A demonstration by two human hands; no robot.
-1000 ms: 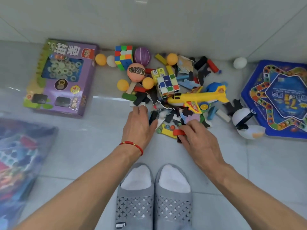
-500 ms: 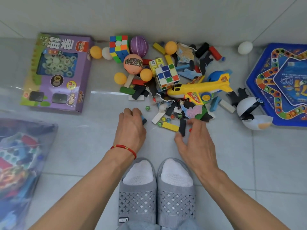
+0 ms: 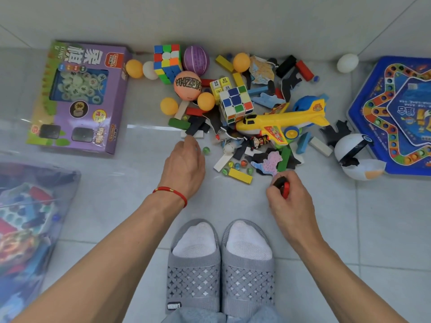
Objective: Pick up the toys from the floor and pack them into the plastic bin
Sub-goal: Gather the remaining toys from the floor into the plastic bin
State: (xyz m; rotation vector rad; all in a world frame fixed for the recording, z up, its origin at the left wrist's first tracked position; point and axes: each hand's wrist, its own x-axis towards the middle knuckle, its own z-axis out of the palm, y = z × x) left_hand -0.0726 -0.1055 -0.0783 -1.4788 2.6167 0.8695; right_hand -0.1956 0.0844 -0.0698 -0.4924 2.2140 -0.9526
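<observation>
A person stands over a heap of toys on a pale tiled floor, grey slippers (image 3: 220, 264) and white socks showing below both bare forearms; the right hand (image 3: 290, 201) has its fingers curled tight around small blocks, a red block (image 3: 285, 190) and a black one (image 3: 279, 182) poking out between thumb and forefinger; just beyond those knuckles lie a yellow block (image 3: 240, 175), several glass marbles (image 3: 238, 165) and a pink and blue puzzle piece (image 3: 270, 162); the left hand (image 3: 184, 163), with a red cord bracelet (image 3: 171, 191) at the wrist, reaches palm down toward the pile, fingers bent downward; whether they grip anything, I cannot tell, since the back of the hand hides them; a green marble (image 3: 206, 150) sits just beside its fingertips, and a black block (image 3: 195, 127) and a green block (image 3: 179, 123) lie just past them; farther out from both hands are a yellow toy plane (image 3: 279, 123), two puzzle cubes (image 3: 235, 103) and (image 3: 168, 62), an orange ball (image 3: 188, 85) with lettering, a purple ball (image 3: 195, 59) and small orange balls; a purple game box (image 3: 79, 96) lies well off to the left of the left hand, and a blue board game (image 3: 396, 115) well off to the right of the right hand, with a white and black ball shell (image 3: 354, 155) near it; the clear plastic bin (image 3: 30, 220), already holding coloured toys, stands at the far left, beside the left forearm.
</observation>
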